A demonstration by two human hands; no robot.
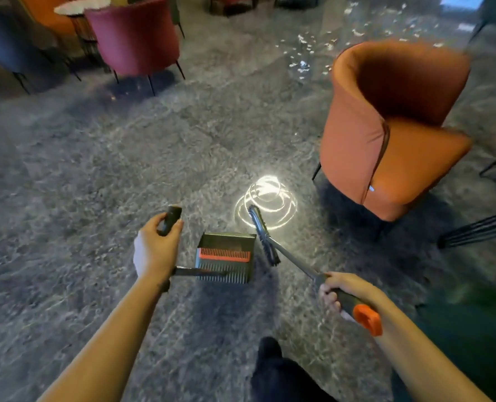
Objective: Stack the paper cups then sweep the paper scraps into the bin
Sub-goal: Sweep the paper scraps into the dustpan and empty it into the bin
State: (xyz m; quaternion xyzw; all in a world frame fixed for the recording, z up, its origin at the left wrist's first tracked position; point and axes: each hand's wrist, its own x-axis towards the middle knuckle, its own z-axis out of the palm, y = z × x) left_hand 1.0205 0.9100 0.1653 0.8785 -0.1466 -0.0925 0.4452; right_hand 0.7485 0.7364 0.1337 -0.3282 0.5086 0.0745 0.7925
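Paper scraps [307, 53] lie scattered as small white bits on the floor [96, 175] in the upper right of the frame, behind an orange armchair [386, 134] and well apart from both hands. That floor is glossy grey stone with pale marbled veins, and a bright coil of reflected light sits on it just right of centre. A magenta chair [136, 36] stands at the upper left, with a small white-topped round table [81, 7] and a dark blue chair [3, 44] beyond it. In the lower middle, the left hand [157, 248] is curled around the dark grip of a long-handled dustpan [226, 256], whose pan hangs just right of that hand. The right hand [339, 291], lower right, clasps the handle of a broom [264, 236] near its orange end cap, and the brush head sits just beside the pan's right edge
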